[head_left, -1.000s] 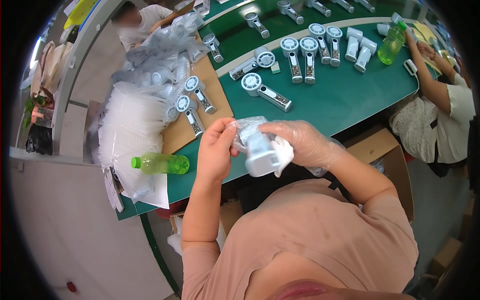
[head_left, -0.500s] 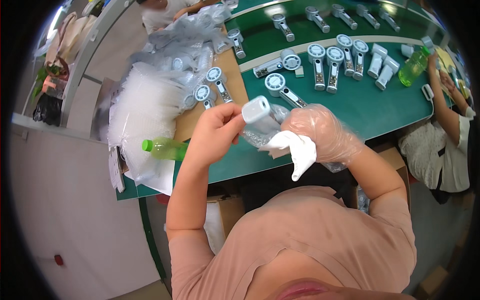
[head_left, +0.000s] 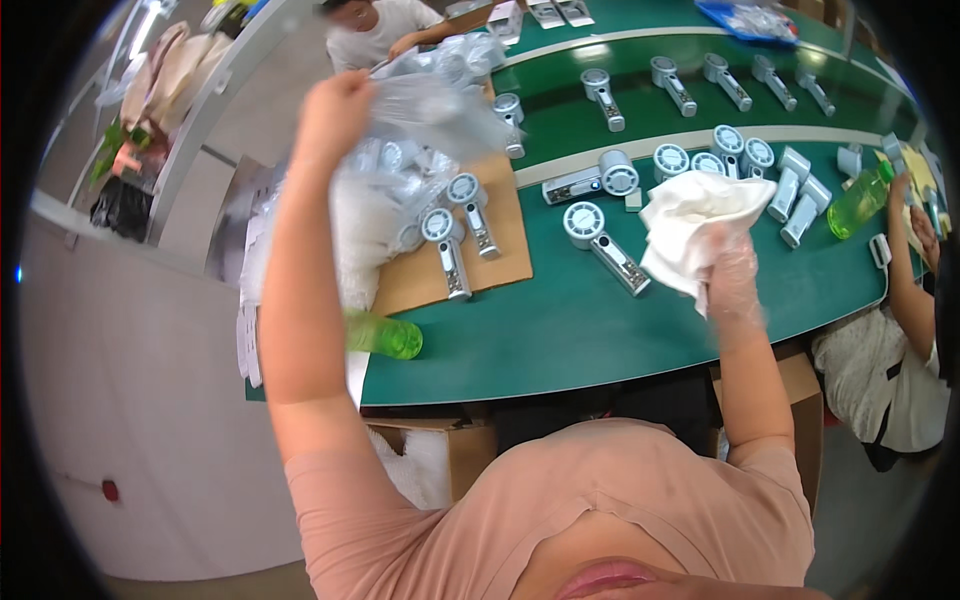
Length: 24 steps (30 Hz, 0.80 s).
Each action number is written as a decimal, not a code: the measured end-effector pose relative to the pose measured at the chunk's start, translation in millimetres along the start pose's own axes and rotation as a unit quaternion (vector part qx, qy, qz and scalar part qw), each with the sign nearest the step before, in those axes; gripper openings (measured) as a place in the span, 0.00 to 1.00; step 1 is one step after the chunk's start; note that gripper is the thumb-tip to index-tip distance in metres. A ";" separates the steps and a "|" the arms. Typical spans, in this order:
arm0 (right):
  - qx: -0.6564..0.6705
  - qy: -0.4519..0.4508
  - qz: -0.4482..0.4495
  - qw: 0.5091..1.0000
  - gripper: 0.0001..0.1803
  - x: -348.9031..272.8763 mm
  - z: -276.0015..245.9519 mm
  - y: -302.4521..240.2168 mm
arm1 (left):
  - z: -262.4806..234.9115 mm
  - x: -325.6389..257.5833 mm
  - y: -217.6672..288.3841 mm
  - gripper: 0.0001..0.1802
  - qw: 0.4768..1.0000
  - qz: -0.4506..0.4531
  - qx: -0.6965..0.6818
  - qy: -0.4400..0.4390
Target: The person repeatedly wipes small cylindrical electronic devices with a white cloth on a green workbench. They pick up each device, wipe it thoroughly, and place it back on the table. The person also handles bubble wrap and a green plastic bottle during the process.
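My bare left hand [head_left: 338, 112] is raised at the upper left, its fingers closed on a clear plastic bag [head_left: 435, 108] smeared by motion. Whether anything is inside that bag I cannot tell. Below it lies a heap of bagged pale-blue handheld fans [head_left: 395, 155]. Over the green table [head_left: 490, 345], my right hand [head_left: 735, 268] wears a thin clear plastic glove and grips a crumpled white cloth [head_left: 690, 225], which partly covers some fans. A single handheld fan [head_left: 605, 245] lies to the left of the cloth.
Two fans [head_left: 445, 250] lie on a brown cardboard sheet [head_left: 505, 255]. Green bottles stand or lie at the left [head_left: 395, 337] and right [head_left: 860, 203]. More fans sit on the far green strip [head_left: 675, 90]. Co-workers are at the far left [head_left: 375, 40] and right [head_left: 915, 240].
My hands have parted: the left swung up and left with the plastic bag, the right moved up and right with the cloth. The fan end between them no longer shows there.
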State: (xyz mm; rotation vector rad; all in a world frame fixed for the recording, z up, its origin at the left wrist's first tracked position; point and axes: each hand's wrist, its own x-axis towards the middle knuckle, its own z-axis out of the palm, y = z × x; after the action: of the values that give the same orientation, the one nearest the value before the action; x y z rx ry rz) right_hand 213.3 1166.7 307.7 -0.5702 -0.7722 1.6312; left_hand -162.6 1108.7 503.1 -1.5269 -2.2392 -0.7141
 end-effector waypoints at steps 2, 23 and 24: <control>0.071 -0.011 0.019 0.997 0.39 17.4 -31.5 -6.1 | -20.3 34.7 -57.2 0.13 0.990 -0.057 0.119 0.051; 0.338 -0.112 0.091 0.930 0.38 77.4 -103.5 15.6 | 352.5 62.9 92.0 0.38 0.911 -0.097 -0.012 -0.401; 0.343 -0.117 0.094 0.927 0.37 77.4 -104.2 12.4 | 355.2 65.5 109.4 0.43 0.900 -0.151 -0.011 -0.408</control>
State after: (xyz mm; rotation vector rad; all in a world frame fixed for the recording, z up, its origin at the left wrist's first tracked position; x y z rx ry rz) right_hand 265.9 1259.8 232.9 0.0594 -0.2685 2.0257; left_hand -83.3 1395.9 271.4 -1.7143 -3.1294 -0.1524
